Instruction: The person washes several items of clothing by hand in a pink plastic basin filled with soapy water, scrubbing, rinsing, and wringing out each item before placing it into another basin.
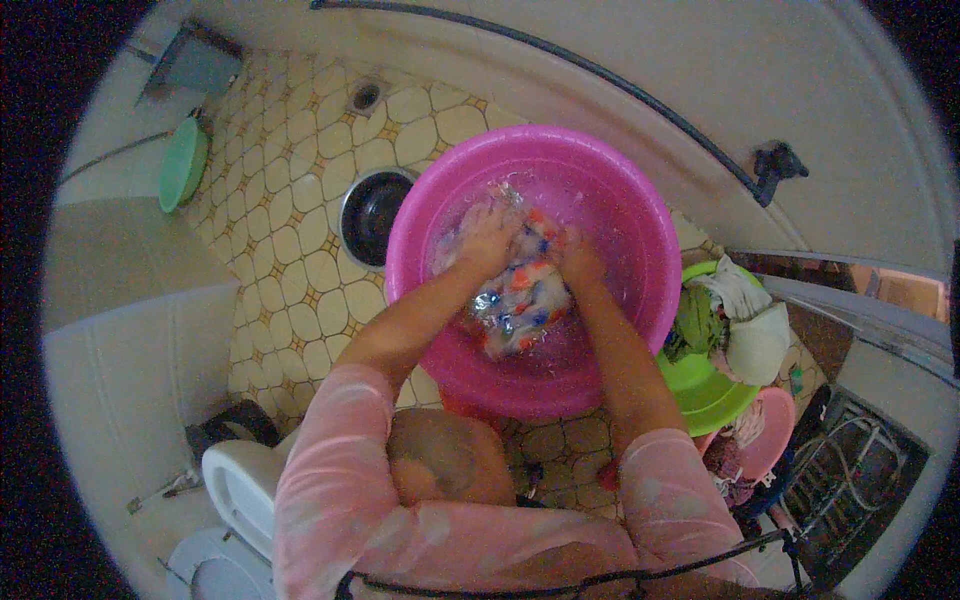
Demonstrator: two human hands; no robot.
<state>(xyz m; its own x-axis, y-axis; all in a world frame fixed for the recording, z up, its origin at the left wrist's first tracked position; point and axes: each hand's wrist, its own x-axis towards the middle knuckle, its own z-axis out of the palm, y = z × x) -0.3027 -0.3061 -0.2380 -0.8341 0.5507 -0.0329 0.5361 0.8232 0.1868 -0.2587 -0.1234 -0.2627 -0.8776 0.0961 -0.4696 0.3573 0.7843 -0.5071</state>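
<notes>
A large pink plastic basin (409, 330) stands before me with water in it. Wet white cloth (540, 289) with orange and blue patches lies bunched in the middle, glossy and partly under water. My left hand (487, 236) rests on the cloth's upper left part with the fingers spread. Against its right edge is my right hand (581, 259); the fingers are blurred, so their grip on the cloth cannot be made out. Both forearms reach in over the near rim.
A metal bowl (375, 217) touches the basin's left side on the tiled floor (300, 225). To the right are a green basin (697, 390) heaped with clothes and a pink basin (772, 435) with more laundry. A toilet (240, 480) stands at lower left; a floor drain (366, 96) lies beyond.
</notes>
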